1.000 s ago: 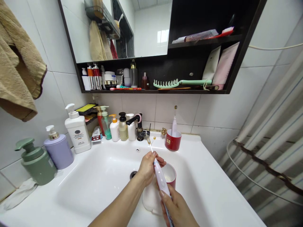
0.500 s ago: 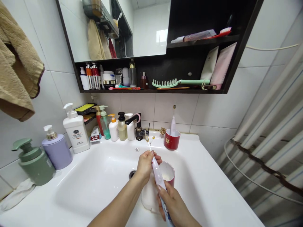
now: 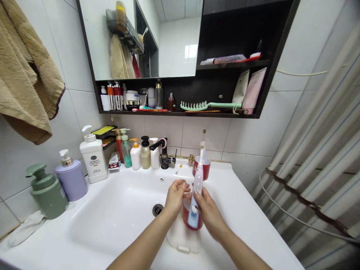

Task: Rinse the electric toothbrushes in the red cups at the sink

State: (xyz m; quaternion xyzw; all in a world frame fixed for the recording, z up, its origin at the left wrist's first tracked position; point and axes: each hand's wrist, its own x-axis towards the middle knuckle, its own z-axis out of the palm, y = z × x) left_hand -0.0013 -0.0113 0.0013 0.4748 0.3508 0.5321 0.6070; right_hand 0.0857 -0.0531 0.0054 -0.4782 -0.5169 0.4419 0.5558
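The right hand [image 3: 208, 210] grips the toothbrush [image 3: 198, 180], brush head above the fingers. The left hand [image 3: 175, 195] curls loosely open beside it.

Basin [image 3: 112, 210]: broad free room lay to the left of my left hand [image 3: 174, 197].
Near cup [image 3: 186, 217]: it stood behind the handle in my right hand [image 3: 209, 212], blocking a straight push forward.
Toothbrush [image 3: 198, 174]: held nearly upright in those fingers, it crossed my line to the far cup [image 3: 207, 170].
Faucet [image 3: 164, 152]: with the bottles [image 3: 135, 156] to its left, it walled off the back rim.
Worktop [image 3: 247, 213]: an open lane ran along my right.
Cabinet [image 3: 205, 86]: it stood above the faucet, limiting my upward reach there.
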